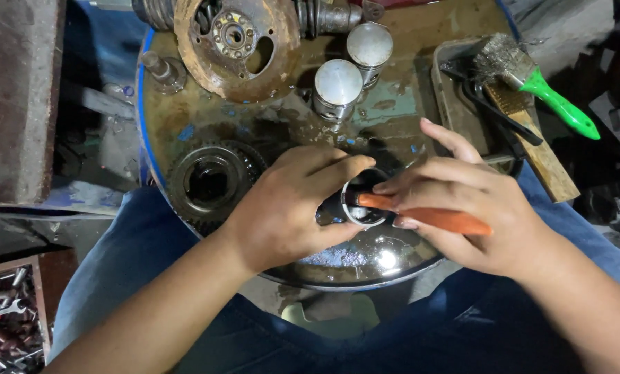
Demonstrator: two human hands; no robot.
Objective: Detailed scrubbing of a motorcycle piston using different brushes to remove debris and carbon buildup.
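Observation:
My left hand [289, 208] wraps around a short metal cylinder [362, 202] with a pale rim, holding it over the oily top of a round drum [185, 118]. My right hand [462, 204] grips a tool with an orange handle [434, 218], and its dark tip reaches into the cylinder's open mouth. Both hands meet at the near middle of the drum top. The cylinder's lower part is hidden behind my fingers.
Two pistons [337, 86] stand upright behind my hands. A rusty disc [237, 41] lies at the back, a toothed gear ring [209, 183] at the left. At the right, a metal tray [455, 97] holds a green-handled brush [531, 76] and a wooden wire brush [531, 138]. Wrenches [5, 318] lie lower left.

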